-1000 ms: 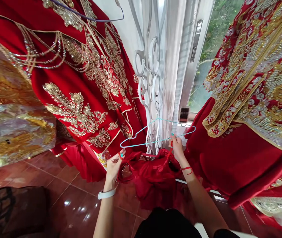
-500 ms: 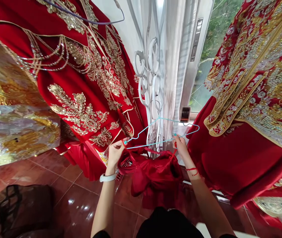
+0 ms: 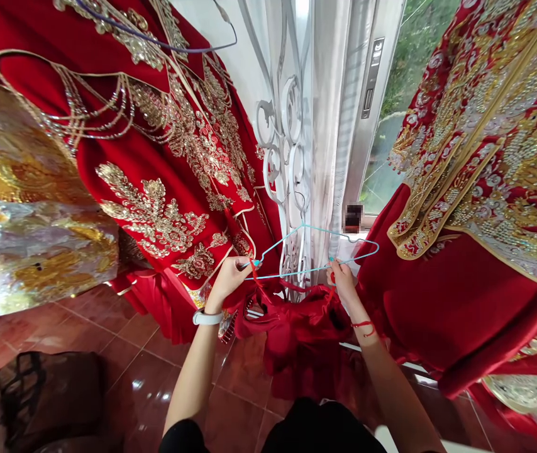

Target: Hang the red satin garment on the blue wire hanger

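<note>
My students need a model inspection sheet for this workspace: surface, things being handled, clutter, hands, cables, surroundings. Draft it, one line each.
Surface: glossy reddish floor tiles; no worktop seen.
Things being handled: pale-blue hanger with a metal hook; red garment hanging below its lower bar.
Clutter: brown bag-like item on the floor at left.
Left hand: pinches a garment strap at the hanger's left end.
Right hand: holds another strap, fingertips at the lower bar.
Cables: nothing seen.
Surroundings: embroidered red garments left and right; white scrollwork; window.
</note>
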Motion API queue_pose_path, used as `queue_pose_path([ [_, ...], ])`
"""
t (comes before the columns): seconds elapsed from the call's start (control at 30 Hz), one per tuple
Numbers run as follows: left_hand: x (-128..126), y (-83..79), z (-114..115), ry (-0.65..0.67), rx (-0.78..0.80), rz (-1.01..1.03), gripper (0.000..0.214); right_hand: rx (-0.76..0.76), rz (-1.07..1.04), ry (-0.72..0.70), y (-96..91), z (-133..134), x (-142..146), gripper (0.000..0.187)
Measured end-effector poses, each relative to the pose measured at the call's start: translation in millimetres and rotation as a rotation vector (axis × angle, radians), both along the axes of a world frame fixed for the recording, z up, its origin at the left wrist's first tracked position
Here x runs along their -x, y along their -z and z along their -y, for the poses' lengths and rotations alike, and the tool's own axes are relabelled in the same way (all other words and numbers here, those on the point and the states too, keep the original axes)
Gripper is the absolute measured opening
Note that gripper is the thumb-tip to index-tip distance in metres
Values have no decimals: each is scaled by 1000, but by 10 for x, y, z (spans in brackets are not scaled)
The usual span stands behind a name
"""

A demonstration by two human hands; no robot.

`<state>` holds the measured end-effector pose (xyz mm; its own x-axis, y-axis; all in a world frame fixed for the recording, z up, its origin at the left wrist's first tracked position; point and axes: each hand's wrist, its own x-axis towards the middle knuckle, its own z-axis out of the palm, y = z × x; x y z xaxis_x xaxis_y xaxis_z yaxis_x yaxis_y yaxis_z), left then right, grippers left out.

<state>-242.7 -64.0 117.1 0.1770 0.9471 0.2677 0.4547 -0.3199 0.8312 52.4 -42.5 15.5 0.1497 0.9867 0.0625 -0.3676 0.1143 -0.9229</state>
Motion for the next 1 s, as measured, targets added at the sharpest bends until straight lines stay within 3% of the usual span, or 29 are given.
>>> queue_pose_path([
  [0.27, -64, -169, -55, 152, 52, -318, 19, 20, 9, 10, 27, -36, -1, 46],
  [0.37, -82, -101, -61, 99, -48, -363, 5, -6, 48, 22, 32, -47, -52, 45],
  [0.63, -123, 203, -64, 16, -135, -235, 30, -55, 220, 94, -80, 2, -228, 41],
  [0.77, -123, 232, -102, 55, -98, -179, 36, -44, 255, 159, -117, 100, -513, 36],
  [1.0, -101, 282, -170, 101, -55, -129, 34, -88, 191, 259, -141, 550, -1218, 54],
])
